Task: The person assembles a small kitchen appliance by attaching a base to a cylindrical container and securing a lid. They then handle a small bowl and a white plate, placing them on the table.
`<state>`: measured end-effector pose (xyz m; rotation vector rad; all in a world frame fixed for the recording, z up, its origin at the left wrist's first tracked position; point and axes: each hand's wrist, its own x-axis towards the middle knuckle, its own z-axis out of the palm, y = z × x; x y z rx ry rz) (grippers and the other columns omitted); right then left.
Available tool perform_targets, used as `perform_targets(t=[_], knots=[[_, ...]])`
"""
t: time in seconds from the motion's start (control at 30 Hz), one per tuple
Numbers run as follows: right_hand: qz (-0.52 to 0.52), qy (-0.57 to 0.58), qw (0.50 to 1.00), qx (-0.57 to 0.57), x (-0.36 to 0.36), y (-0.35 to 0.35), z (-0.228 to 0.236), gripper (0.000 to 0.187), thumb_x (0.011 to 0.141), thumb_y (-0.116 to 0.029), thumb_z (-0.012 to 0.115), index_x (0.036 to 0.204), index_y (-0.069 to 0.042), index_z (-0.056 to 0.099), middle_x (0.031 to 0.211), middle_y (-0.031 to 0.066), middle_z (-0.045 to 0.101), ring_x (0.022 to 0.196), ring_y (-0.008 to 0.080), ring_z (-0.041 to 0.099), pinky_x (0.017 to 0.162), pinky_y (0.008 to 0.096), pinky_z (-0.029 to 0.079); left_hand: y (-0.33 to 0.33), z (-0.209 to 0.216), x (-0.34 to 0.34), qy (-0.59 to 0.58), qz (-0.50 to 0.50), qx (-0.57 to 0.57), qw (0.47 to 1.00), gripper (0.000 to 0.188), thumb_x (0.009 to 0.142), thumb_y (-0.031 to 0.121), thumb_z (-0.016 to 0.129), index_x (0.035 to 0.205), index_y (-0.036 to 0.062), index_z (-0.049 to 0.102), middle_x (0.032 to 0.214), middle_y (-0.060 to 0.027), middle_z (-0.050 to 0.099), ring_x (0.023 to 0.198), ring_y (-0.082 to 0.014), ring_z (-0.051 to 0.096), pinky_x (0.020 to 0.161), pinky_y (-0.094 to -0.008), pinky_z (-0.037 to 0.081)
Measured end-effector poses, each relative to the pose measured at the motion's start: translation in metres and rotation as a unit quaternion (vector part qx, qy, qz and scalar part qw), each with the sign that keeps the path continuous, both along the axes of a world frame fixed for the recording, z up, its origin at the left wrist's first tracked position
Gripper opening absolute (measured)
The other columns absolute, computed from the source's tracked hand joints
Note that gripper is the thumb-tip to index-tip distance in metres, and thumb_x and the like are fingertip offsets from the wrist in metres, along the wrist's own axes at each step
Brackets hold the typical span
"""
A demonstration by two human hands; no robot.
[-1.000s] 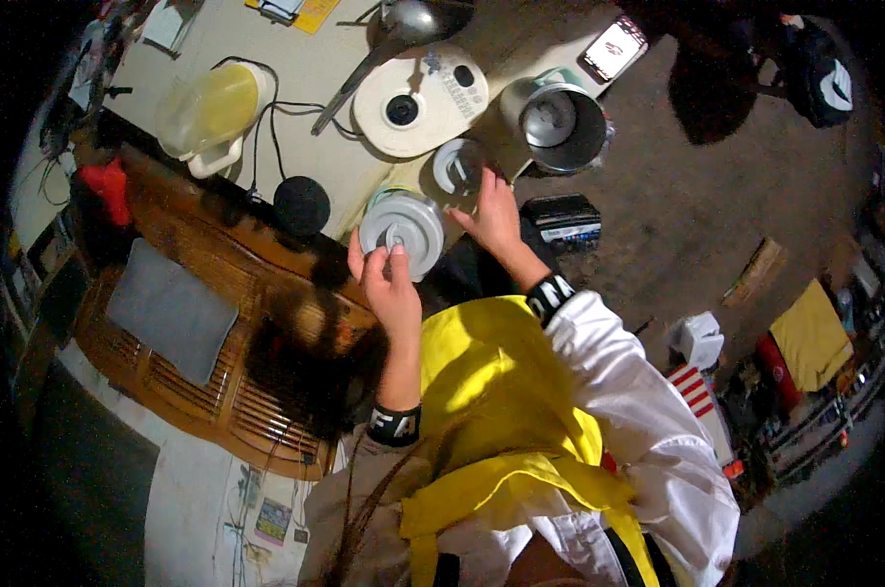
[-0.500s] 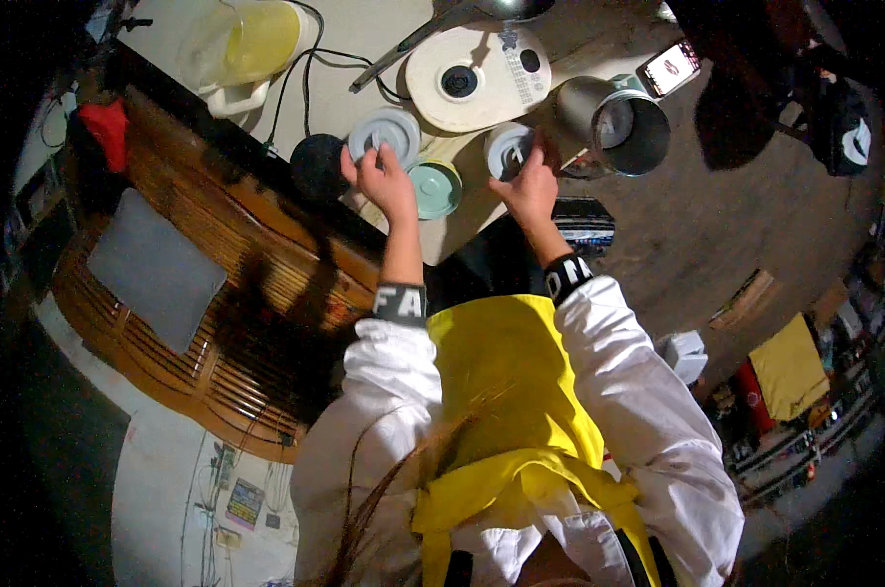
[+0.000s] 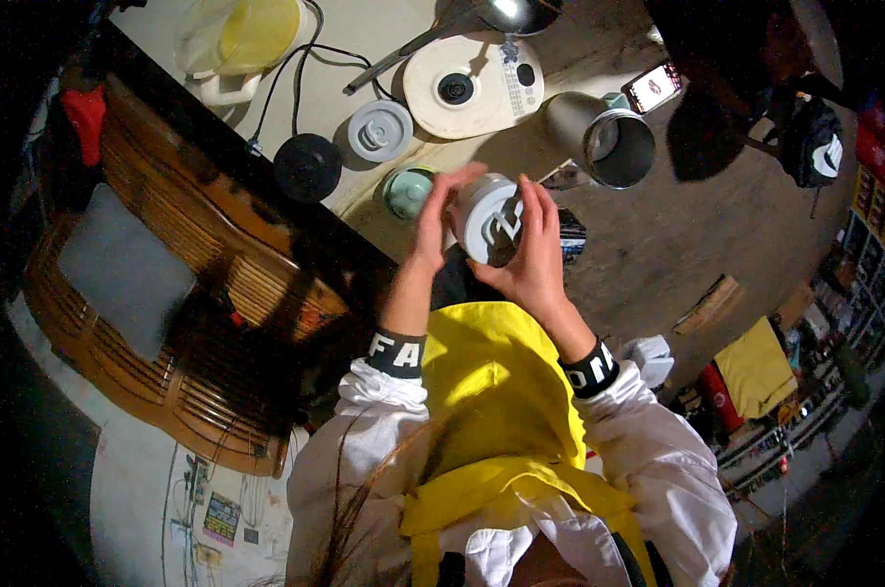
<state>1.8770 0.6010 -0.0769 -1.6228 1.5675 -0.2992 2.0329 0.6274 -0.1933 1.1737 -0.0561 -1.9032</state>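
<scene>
Both hands are raised just off the table's near edge: the left hand (image 3: 432,217) and right hand (image 3: 538,256) curl their fingers around a grey round blade part (image 3: 488,220), gripping it between them. Beyond, a teal lid (image 3: 406,192) sits at the table's (image 3: 364,49) near edge, then a grey cap (image 3: 380,130) and a white appliance base (image 3: 472,83) farther in.

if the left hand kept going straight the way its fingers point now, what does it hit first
Probably the small teal lid on the table, just past the left hand, whose fingers point up the picture while touching the round white part. Depth is unclear, so it might pass above the lid.
</scene>
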Motion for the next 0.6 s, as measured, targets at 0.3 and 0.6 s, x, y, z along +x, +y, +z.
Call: perform_targets(t=[0.3,0.6], knots=[[0.062,0.034,0.996,-0.047,-0.016,0.006,0.019,0.108,0.055,-0.028,0.089,0.142,-0.005,0.032,0.141,0.0228,0.033,0.128,0.0434,0.036,0.106,0.0486,0.034,0.003,0.032,-0.039,0.411,0.074,0.092,0.904,0.066,0.097,0.053,0.039,0.142,0.0053,0.039,0.136,-0.0150,0.051,0.122,-0.0295,0.052,0.105,-0.0450,0.039],[0.000,0.011,0.998,-0.058,-0.036,0.009,0.015,0.026,0.073,-0.007,0.074,0.092,-0.004,0.057,0.084,0.0135,0.055,0.079,0.0328,0.053,0.069,0.0404,0.045,-0.009,0.043,-0.055,0.308,0.040,0.050,0.949,0.062,0.097,0.046,0.039,0.142,0.0045,0.038,0.133,-0.0171,0.052,0.121,-0.0287,0.052,0.105,-0.0415,0.039]])
